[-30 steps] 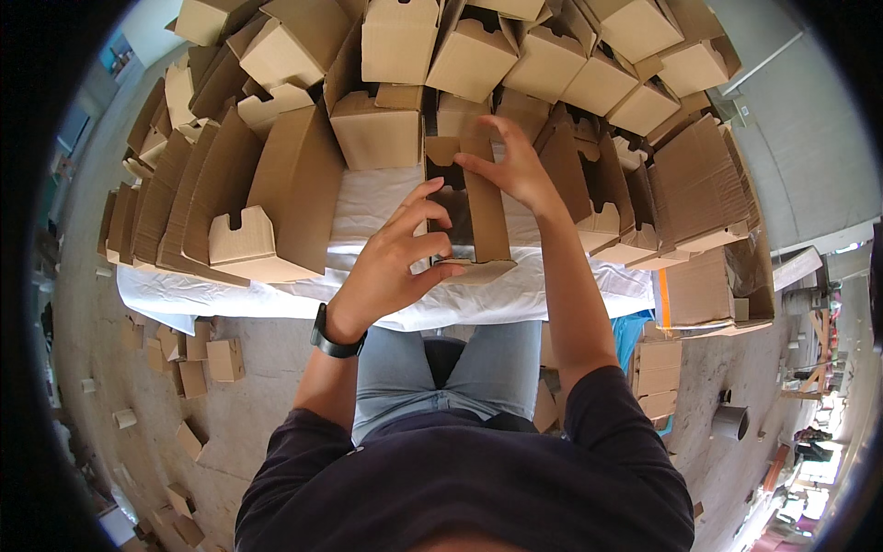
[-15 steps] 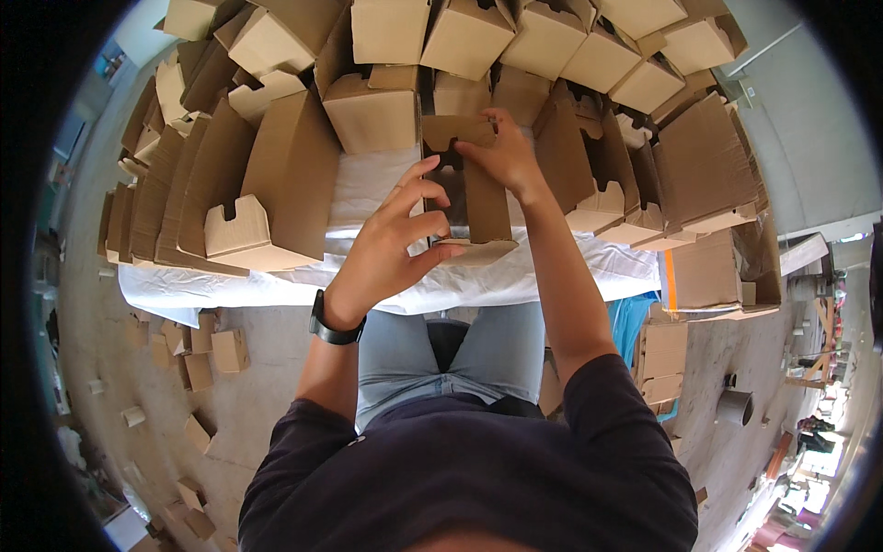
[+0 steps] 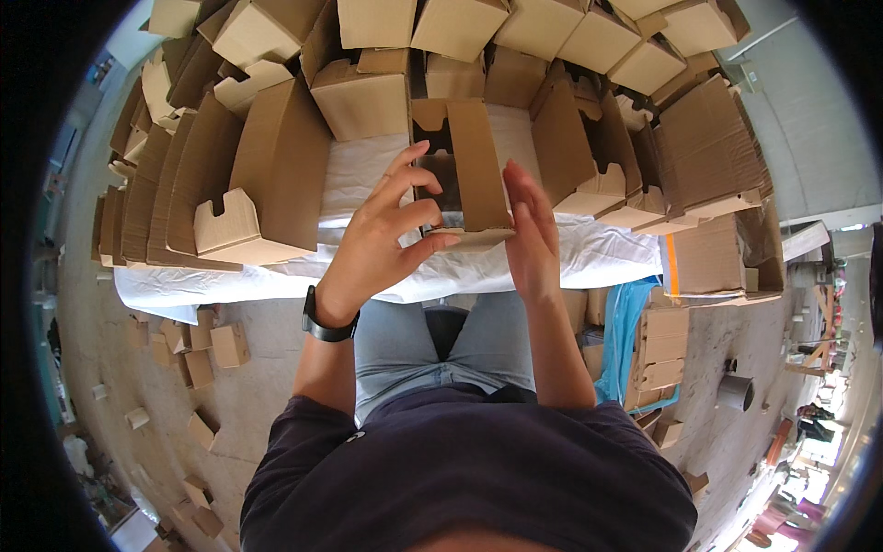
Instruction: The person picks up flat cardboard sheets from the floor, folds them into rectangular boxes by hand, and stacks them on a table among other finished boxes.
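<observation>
A brown cardboard box (image 3: 480, 166) stands on the white cloth in front of me. Its open top shows a dark inside and a notched flap at the far end. My left hand (image 3: 382, 216), with a black band on its wrist, is curled over the box's near left corner. The thumb lies at the near edge and the bent fingers reach over the left side. Along the right side, near the front corner, my right hand (image 3: 533, 230) is held flat with its fingers stretched out; some fingers are hidden behind one another.
Similar cardboard boxes (image 3: 276, 170) line the left, and more boxes (image 3: 589, 147) stand at the right and are piled behind. White cloth (image 3: 589, 253) covers the table. Small boxes (image 3: 230, 345) lie on the floor at left. A blue plastic sheet (image 3: 625, 331) hangs at right.
My right hand has left the box's far end and come back toward me, to its near right side. The left hand keeps its curled pose at the near left corner.
</observation>
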`<state>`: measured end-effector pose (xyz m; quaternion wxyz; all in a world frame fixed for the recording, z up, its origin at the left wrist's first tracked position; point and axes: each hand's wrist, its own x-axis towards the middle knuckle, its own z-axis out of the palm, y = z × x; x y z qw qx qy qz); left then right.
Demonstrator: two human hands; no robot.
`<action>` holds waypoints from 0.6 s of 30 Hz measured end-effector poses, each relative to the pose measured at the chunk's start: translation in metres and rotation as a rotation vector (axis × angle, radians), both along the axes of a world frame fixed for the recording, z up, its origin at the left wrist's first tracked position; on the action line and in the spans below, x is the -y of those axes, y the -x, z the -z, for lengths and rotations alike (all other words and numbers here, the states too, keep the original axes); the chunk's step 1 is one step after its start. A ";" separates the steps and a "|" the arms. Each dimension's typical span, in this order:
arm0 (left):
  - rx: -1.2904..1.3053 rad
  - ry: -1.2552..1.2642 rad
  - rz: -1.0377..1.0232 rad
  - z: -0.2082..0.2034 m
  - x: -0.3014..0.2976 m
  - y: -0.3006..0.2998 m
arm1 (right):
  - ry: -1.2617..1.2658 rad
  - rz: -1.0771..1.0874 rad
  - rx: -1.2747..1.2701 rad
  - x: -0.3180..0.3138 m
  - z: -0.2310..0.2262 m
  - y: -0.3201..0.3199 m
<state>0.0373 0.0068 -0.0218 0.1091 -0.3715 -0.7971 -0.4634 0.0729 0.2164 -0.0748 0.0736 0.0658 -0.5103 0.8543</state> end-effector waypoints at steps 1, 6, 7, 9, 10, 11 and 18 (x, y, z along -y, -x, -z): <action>0.012 -0.007 -0.002 0.000 0.001 0.000 | 0.017 0.025 -0.061 0.001 0.003 -0.005; -0.013 0.006 0.013 -0.002 0.001 -0.001 | -0.443 0.148 -0.243 0.011 0.011 -0.028; 0.002 -0.004 0.014 -0.003 0.000 -0.002 | -0.471 0.193 -0.231 0.017 0.015 -0.030; 0.043 -0.017 0.042 -0.004 0.001 -0.005 | -0.421 0.262 -0.196 0.024 0.020 -0.032; 0.065 -0.022 0.054 -0.004 0.003 -0.007 | -0.442 0.273 -0.209 0.025 0.023 -0.032; 0.062 -0.011 0.055 -0.005 0.006 -0.007 | -0.462 0.284 -0.222 0.026 0.024 -0.031; 0.063 -0.014 0.079 -0.001 0.015 -0.010 | -0.692 0.352 -0.287 0.024 0.024 -0.031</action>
